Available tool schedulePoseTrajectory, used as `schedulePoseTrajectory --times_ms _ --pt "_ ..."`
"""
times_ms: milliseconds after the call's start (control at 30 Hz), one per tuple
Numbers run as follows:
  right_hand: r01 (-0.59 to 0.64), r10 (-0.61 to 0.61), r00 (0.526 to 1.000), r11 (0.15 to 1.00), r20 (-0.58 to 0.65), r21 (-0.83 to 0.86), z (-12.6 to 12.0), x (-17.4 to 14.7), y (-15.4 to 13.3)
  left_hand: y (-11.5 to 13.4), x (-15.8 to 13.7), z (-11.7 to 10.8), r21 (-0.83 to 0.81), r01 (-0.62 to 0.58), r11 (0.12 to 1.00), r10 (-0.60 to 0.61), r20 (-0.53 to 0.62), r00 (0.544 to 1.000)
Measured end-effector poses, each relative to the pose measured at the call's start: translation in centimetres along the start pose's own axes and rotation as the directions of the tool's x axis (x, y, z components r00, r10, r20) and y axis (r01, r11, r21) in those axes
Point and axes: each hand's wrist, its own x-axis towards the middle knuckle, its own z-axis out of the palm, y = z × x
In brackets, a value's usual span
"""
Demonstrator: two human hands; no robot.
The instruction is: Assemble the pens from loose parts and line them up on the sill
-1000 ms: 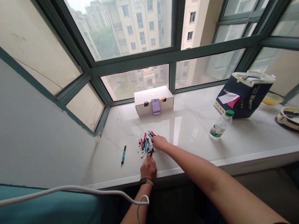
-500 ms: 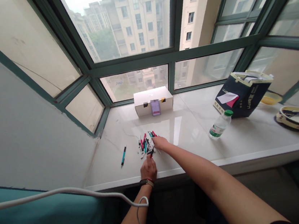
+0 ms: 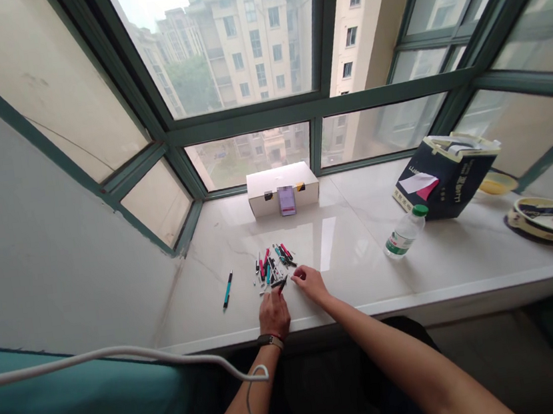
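My left hand (image 3: pixel 273 315), with a band on its wrist, rests at the near side of a pile of pen parts (image 3: pixel 269 265). Its fingers are closed on a black and red pen part (image 3: pixel 283 286) that points up and to the right. Just right of that part is my right hand (image 3: pixel 311 285), thumb and forefinger pinched together. Whatever lies in the pinch is too small to name. Red, teal, black and silver pieces make up the pile. A teal and black pen (image 3: pixel 227 290) lies apart on the left.
On the white sill (image 3: pixel 349 225), a white box (image 3: pixel 260 202) stands against the window with a purple card (image 3: pixel 286 201) at its front. To the right are a plastic bottle (image 3: pixel 403 235), a dark paper bag (image 3: pixel 447 179) and a round container (image 3: pixel 550 217). A white cable (image 3: pixel 123 350) crosses the lower left.
My right hand has drawn back from the pile toward me and slightly right, uncovering the pieces there. My left hand has stayed almost in place, holding the pen part.
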Motion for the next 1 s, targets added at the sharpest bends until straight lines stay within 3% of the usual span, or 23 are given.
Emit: schedulePoseTrajectory --times_ms 133,400,533,633,733,867,933,1000 --pt "-0.006 0.019 0.996 0.989 -0.082 0.150 -0.5 -2.7 2.0 -0.3 0.1 -0.1 -0.070 -0.079 0.994 0.076 -0.041 0.996" --pt "-0.083 0.101 0.981 0.990 -0.166 0.112 0.0 -2.0 1.6 -1.2 0.0 0.4 -0.198 -0.117 0.973 0.093 -0.129 0.987" --pt "-0.103 0.122 0.970 0.990 -0.210 0.096 0.4 -2.0 1.7 -1.2 -0.2 0.4 -0.345 -0.061 0.937 0.014 -0.135 0.991" --pt "-0.108 0.125 0.970 0.990 -0.208 0.092 0.5 -1.9 1.8 -1.1 -0.3 0.2 -0.465 0.078 0.882 -0.137 -0.094 0.986" --pt "-0.161 0.185 0.964 0.978 -0.192 0.133 0.4 -1.8 1.9 -1.4 -0.1 0.1 -0.667 0.249 0.702 -0.324 0.011 0.946" --pt "-0.200 0.230 0.967 0.951 -0.109 0.234 0.3 -1.3 2.1 -2.7 0.8 0.0 -0.881 0.379 0.285 -0.471 0.215 0.855" --pt "-0.202 0.230 0.971 0.935 -0.063 0.291 0.2 -1.2 2.1 -3.4 1.1 -0.1 -0.901 0.401 0.169 -0.473 0.283 0.835" --pt "-0.188 0.211 0.977 0.911 -0.025 0.368 0.1 -1.2 2.2 -3.8 1.2 -0.2 -0.906 0.409 0.109 -0.470 0.316 0.824"
